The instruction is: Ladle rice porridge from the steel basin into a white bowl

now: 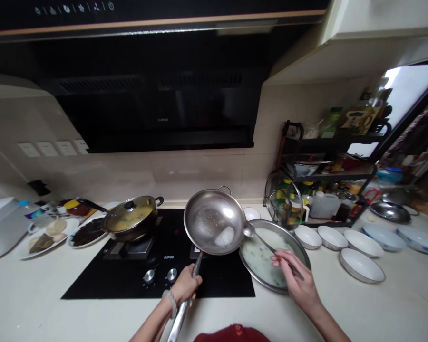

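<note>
My left hand [186,284] is wrapped round the long metal handle of a steel wok [205,213], which is tilted over the right side of the stove. A patch of white batter [224,236] lies low on the wok's right side. In my right hand [295,273] is a metal ladle [249,230], its bowl at the wok's right rim. Below the ladle stands a wide steel basin [305,247] of pale, milky batter with green bits [264,256].
A lidded pan [130,218] sits on the left burner. Plates of food [55,237] stand farther left. Several white bowls [362,265] line the right counter, before a black rack [328,175] of bottles. A glass lid [283,202] leans behind the basin. The range hood [157,114] hangs above.
</note>
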`<state>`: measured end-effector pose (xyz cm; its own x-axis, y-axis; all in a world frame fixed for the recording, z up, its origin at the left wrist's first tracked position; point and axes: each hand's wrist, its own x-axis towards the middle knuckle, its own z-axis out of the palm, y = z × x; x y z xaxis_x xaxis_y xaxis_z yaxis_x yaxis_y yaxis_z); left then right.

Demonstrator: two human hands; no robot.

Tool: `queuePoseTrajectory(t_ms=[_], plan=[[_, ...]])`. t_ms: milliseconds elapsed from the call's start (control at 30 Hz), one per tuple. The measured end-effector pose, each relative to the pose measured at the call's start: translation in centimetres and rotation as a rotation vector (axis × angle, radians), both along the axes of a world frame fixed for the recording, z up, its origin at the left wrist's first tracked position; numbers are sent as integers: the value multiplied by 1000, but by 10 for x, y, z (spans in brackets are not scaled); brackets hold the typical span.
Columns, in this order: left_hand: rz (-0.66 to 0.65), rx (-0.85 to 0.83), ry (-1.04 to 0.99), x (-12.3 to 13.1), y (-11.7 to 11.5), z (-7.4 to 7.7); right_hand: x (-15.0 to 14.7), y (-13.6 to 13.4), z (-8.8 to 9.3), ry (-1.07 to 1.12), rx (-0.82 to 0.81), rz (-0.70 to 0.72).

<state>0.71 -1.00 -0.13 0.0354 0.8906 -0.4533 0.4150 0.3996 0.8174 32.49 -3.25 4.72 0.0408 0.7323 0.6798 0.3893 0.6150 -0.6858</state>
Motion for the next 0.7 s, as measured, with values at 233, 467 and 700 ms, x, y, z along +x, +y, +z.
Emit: queuePoseTrajectory(t_ms=[233,467,700], plan=[[-6,5,-9,0,-1,-2,-50,15,-4,-36,-194,348],[4,-4,5,-1,1,-3,-53,33,-24,-181,-199,385],[-17,15,9,-3,2,-8,-45,52,-41,-50,-160,240]])
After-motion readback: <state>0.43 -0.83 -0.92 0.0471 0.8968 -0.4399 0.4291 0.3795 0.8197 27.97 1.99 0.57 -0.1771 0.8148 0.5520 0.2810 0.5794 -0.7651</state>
